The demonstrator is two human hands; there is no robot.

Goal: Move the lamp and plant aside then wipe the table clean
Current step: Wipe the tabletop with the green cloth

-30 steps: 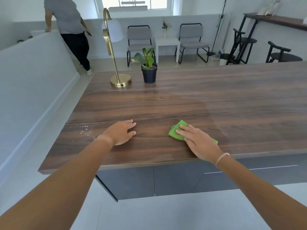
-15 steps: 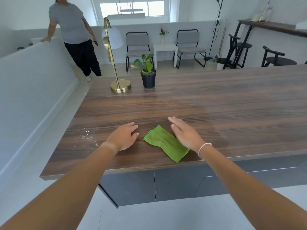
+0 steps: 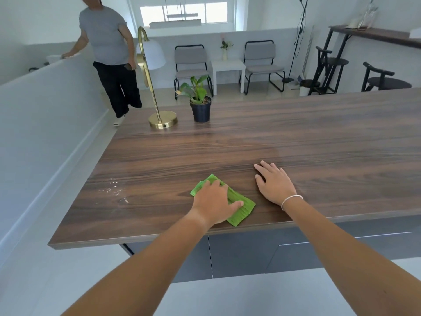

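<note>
A green cloth lies folded on the dark wooden table near its front edge. My left hand rests flat on top of the cloth, pressing it down. My right hand lies open, palm down, on the bare wood just right of the cloth. A gold lamp with a white shade stands at the table's far left corner. Next to it, on its right, sits a small green plant in a black pot. White specks and a wet smear mark the wood left of the cloth.
A person in a grey shirt stands beyond the table's far left corner, beside a low white wall. Chairs and a small white side table stand behind. Black stools sit at the back right.
My right hand let go of the cloth and moved right onto bare wood. My left hand moved right onto the cloth. The person behind walked closer.
</note>
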